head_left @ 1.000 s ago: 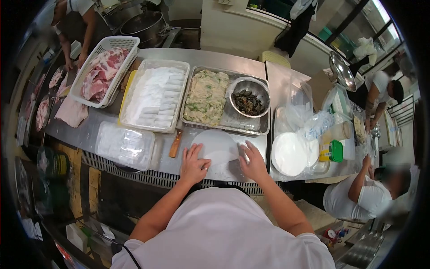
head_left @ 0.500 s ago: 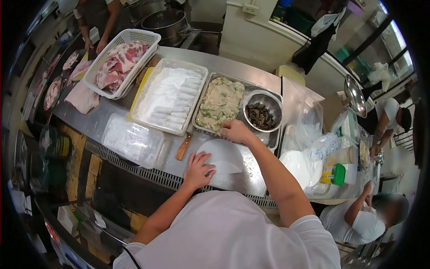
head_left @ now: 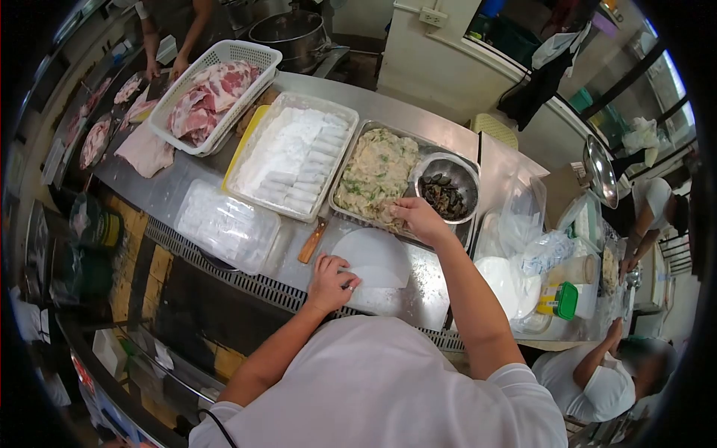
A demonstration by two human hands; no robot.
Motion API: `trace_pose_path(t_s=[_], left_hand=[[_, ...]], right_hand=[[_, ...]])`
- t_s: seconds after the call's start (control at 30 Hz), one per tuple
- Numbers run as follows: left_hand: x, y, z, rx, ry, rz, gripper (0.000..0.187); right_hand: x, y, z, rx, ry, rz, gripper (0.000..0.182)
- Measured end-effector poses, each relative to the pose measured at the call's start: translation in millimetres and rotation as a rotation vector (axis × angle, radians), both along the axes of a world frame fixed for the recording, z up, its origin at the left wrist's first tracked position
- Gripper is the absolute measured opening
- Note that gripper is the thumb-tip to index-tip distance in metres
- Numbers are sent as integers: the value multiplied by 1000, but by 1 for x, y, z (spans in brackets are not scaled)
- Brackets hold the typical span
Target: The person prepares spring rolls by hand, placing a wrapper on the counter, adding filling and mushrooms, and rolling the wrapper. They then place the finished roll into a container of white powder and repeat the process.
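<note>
On the steel table, round white wrapper sheets (head_left: pixel 373 252) lie flat in front of me. My left hand (head_left: pixel 331 285) rests at their left edge, its fingers stretched out and slightly bent over the sheets. My right hand (head_left: pixel 420 219) is closed on a clump of pale filling (head_left: pixel 390 214), just above the near edge of the filling tray (head_left: pixel 345 213). Minced filling with green bits (head_left: pixel 377 168) fills much of that tray. A steel bowl of dark pieces (head_left: pixel 448 190) sits in the tray's right end. Left of the sheets lies a knife with a wooden handle (head_left: pixel 311 243).
A white tray (head_left: pixel 287 153) holds powder and rows of wrapped rolls. Behind it stands a basket of raw meat (head_left: pixel 216 97). A lidded plastic box (head_left: pixel 228 224) lies at the left, plastic bags (head_left: pixel 534 231) at the right. Other people work on both sides.
My right hand has lifted slightly from the tray's near corner, and a clump of filling now shows in its fingers. My left hand stays on the sheets, its fingers closer together. The view has shifted slightly.
</note>
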State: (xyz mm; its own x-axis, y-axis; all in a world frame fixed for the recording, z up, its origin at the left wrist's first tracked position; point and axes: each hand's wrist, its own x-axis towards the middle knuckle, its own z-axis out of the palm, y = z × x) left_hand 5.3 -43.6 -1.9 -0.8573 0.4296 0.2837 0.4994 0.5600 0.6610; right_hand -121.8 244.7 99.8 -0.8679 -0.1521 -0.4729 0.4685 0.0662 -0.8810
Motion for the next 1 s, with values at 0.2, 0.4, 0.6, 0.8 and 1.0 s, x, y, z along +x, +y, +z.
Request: trace_pose_path(t_s=[0.2,0.4,0.6,0.8,1.0], left_hand=[[2,-3,3,-12,-14,0,23],[0,-5,7,-29,-3,-10,26],[-1,-10,5,-4,-21,-21,28],[-1,-10,7,-4,-23,-17,29],[-1,-10,5,-14,-23,-22,30]], right_hand=[[67,-13,1,312,198,259,24],[119,-58,-18,548,560,469,19],[141,-66,-57,667,890,449,16],[145,-63,-52,709,782,362,17],[139,-59,-65,725,802,425,13]])
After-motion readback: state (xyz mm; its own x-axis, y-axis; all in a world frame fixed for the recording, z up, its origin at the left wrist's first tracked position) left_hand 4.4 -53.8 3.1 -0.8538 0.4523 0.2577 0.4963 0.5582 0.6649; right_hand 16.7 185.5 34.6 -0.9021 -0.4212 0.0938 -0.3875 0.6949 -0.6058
